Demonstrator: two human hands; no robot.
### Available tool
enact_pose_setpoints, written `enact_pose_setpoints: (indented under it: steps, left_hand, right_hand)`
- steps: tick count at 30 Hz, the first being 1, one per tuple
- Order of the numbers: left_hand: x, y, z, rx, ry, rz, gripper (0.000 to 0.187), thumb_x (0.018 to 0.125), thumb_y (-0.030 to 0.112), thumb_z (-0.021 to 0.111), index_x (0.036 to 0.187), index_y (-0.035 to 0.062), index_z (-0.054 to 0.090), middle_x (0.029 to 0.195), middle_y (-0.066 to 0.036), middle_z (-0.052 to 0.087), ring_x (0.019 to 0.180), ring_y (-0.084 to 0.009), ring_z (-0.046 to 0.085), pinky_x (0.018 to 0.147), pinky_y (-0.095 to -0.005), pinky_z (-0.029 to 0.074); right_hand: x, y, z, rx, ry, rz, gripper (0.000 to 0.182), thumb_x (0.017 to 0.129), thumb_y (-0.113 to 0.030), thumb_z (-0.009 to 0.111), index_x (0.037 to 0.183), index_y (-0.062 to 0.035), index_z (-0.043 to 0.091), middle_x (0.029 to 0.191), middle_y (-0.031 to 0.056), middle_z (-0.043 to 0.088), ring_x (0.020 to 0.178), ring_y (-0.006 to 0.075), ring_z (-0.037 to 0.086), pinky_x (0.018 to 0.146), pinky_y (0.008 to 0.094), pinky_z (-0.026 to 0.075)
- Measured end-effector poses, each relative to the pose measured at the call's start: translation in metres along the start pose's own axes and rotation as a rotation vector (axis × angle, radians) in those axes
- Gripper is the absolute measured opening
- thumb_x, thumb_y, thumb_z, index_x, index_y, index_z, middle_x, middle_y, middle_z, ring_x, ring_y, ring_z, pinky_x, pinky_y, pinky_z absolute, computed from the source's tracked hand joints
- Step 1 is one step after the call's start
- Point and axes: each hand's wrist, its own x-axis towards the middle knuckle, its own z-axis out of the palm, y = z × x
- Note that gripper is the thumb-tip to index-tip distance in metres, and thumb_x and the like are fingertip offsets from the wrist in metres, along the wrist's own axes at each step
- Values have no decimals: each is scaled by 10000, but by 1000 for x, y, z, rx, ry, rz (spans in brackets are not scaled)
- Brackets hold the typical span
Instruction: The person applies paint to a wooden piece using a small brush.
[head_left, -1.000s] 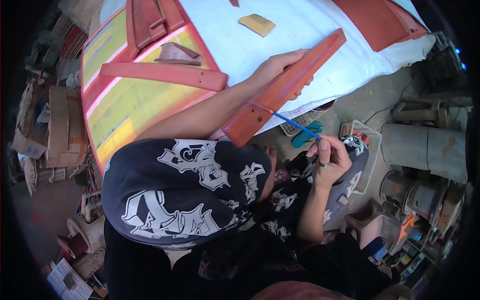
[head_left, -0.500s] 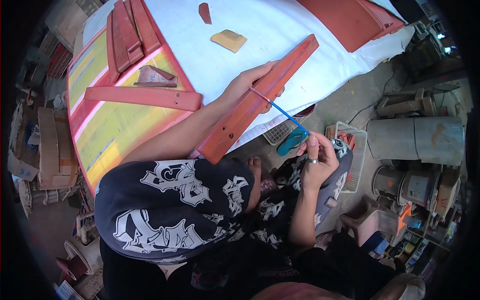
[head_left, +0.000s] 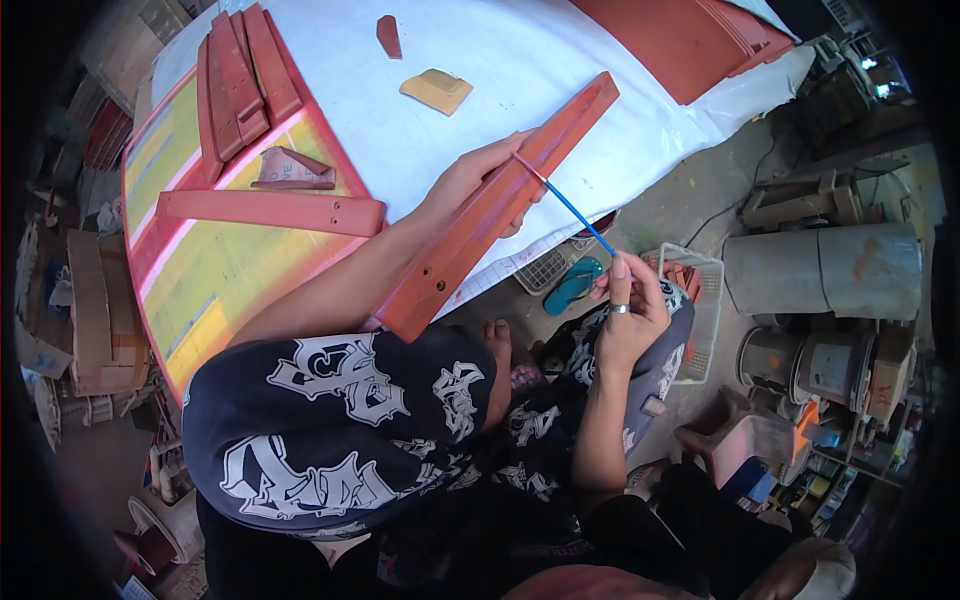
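Observation:
My left hand [head_left: 478, 172] is closed around a long reddish-brown wooden slat [head_left: 470, 235] from underneath, with some fingers showing at its right edge. The slat is tilted, its lower end close to my knee, where two dark holes show. Between thumb and fingers, my right hand [head_left: 635, 315] pinches a thin blue-handled paintbrush [head_left: 580, 215]. Its reddish tip rests at the slat's upper left edge, near my left fingers. A ring sits on one right finger.
Red slats [head_left: 265, 210] lie on the yellow-striped board [head_left: 190, 270] at left, beside folded sandpaper [head_left: 292, 170]. A tan sandpaper piece [head_left: 436, 91] lies on the white sheet [head_left: 345, 95]. Stacked red panels [head_left: 680, 45] stand far right. A white basket [head_left: 708, 300] and teal sandal [head_left: 573, 287] are below.
The brush tip has moved along the slat's edge toward its far end. My view has shifted slightly, and both hands keep their holds.

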Motion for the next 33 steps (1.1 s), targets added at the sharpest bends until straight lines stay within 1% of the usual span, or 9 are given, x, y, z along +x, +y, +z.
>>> enact_pose_setpoints:
  steps: [9, 18, 21, 22, 25, 26, 29, 30, 33]
  left_hand:
    - [2, -1, 1, 20, 97, -48, 486, 1011, 406, 396, 1425, 151, 385, 908, -87, 548, 699, -79, 545, 447, -180, 418]
    - [0, 3, 7, -55, 31, -59, 514, 1008, 417, 398, 1441, 142, 362, 923, -85, 537, 744, -70, 565, 454, -168, 471]
    - [1, 2, 10, 2, 69, -40, 505, 1025, 415, 317, 1461, 161, 329, 849, -63, 533, 532, -73, 471, 451, -199, 380]
    - [1, 3, 11, -15, 90, -52, 505, 1025, 413, 319, 1462, 161, 328, 848, -63, 533, 537, -73, 472, 452, -198, 382]
    - [0, 4, 14, -51, 139, -81, 503, 1023, 410, 327, 1460, 160, 329, 848, -62, 534, 553, -71, 477, 455, -196, 390]
    - [0, 5, 14, -50, 141, -83, 502, 1022, 410, 331, 1457, 161, 333, 849, -62, 535, 559, -70, 479, 456, -194, 394]
    - [2, 2, 9, 0, 96, -62, 495, 1019, 412, 341, 1448, 165, 345, 855, -66, 538, 569, -69, 483, 460, -194, 402]
    - [2, 1, 7, 28, 75, -46, 492, 1018, 413, 344, 1445, 167, 350, 857, -67, 540, 572, -69, 484, 461, -194, 404]
    - [1, 1, 5, -82, 63, -63, 475, 1007, 405, 394, 1395, 133, 404, 893, -90, 540, 689, -77, 547, 443, -190, 498]
  right_hand:
    - [13, 0, 5, -25, 40, 14, 161, 917, -76, 636, 1036, 29, 661, 730, 63, 651, 614, 83, 596, 557, 196, 457]
    - [28, 11, 2, 47, 129, 51, 162, 922, -88, 629, 1031, 29, 651, 737, 52, 644, 602, 79, 573, 559, 191, 441]
    - [31, 24, -17, 241, 227, 128, 160, 925, -97, 623, 1026, 25, 644, 738, 44, 636, 607, 77, 554, 564, 193, 427]
    - [31, 29, -25, 314, 278, 181, 178, 940, -133, 603, 1042, 11, 623, 732, 14, 596, 608, 73, 510, 570, 207, 409]
    - [33, 31, -51, 671, 299, 277, 194, 958, -165, 579, 1074, -11, 597, 739, -11, 549, 620, 70, 475, 585, 219, 400]
    - [34, 31, -57, 731, 308, 298, 197, 971, -182, 558, 1092, -28, 576, 752, -24, 514, 636, 67, 454, 600, 223, 389]
    - [40, 28, -69, 823, 290, 279, 190, 974, -181, 553, 1089, -32, 577, 769, -25, 521, 651, 62, 460, 608, 221, 390]
    - [42, 25, -68, 788, 257, 263, 206, 969, -184, 564, 1099, -24, 572, 776, -19, 520, 664, 68, 470, 613, 222, 392]
    - [68, 11, -58, 580, 157, 238, 219, 962, -180, 576, 1108, -17, 574, 769, -11, 523, 672, 80, 485, 622, 224, 395]
